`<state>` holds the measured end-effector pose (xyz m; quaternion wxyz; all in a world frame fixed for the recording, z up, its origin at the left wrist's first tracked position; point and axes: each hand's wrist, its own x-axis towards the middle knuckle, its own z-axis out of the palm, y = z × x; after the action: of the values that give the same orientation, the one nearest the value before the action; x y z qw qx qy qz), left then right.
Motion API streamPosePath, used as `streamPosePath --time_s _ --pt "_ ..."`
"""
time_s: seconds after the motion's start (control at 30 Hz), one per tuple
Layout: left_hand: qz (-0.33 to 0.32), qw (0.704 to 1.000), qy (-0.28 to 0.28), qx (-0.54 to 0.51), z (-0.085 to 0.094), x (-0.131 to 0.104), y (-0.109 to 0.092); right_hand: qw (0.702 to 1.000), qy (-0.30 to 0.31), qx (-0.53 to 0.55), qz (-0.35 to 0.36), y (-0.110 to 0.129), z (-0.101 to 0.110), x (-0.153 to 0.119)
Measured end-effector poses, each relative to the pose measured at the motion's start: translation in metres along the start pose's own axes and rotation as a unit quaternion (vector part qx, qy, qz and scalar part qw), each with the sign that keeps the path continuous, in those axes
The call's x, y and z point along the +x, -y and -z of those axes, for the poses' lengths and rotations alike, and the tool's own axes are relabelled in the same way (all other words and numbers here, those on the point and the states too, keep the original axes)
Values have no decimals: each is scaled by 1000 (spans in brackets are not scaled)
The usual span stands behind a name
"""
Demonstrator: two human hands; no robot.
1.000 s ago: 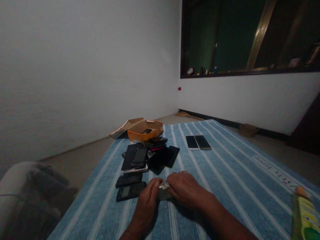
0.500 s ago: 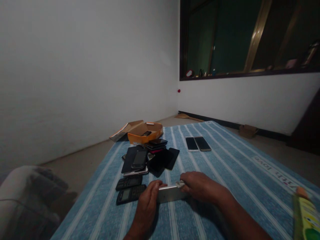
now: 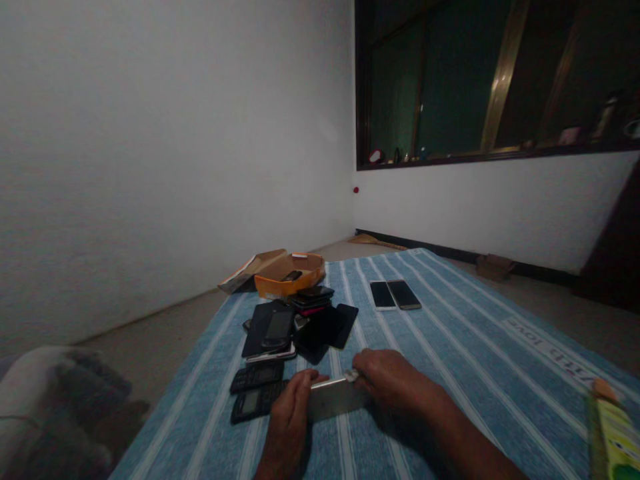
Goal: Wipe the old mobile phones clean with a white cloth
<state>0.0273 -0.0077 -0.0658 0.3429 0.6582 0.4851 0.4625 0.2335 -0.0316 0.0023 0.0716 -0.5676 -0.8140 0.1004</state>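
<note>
My left hand (image 3: pixel 293 407) is closed on the left end of a silver-backed phone (image 3: pixel 334 401), tipped up on its long side just above the striped cloth. At the phone's top right edge, my right hand (image 3: pixel 387 375) pinches a small whitish wipe (image 3: pixel 351 376), pressed against that edge. Two black keypad phones (image 3: pixel 250 403) lie just left of my left hand. Beyond them is a heap of dark phones (image 3: pixel 279 328), some stacked on others. Whether my right fingers also grip the phone is hard to tell.
An open orange box (image 3: pixel 280 287) with a small phone inside stands at the far left. Two smartphones (image 3: pixel 383 295) lie side by side farther right. A yellow-green packet (image 3: pixel 617 433) is at the right edge. The blue striped cloth (image 3: pixel 465 347) covers the surface.
Both hands have shifted slightly left together with the phone, the wipe staying at its top edge. The whole view has tilted a little upward.
</note>
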Motion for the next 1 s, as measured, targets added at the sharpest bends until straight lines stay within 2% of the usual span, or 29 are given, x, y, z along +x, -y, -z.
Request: streamPosePath --time_s 0.5,0.8,1.0 --pt "-2 1000 -30 6 4 5 0 994 -78 -53 49 -7 -18 12" --pt "2 1000 -16 6 5 9 3 991 -119 19 50 -8 -23 15" --pt "-2 1000 -22 10 4 9 -3 992 -114 50 34 -7 -26 15"
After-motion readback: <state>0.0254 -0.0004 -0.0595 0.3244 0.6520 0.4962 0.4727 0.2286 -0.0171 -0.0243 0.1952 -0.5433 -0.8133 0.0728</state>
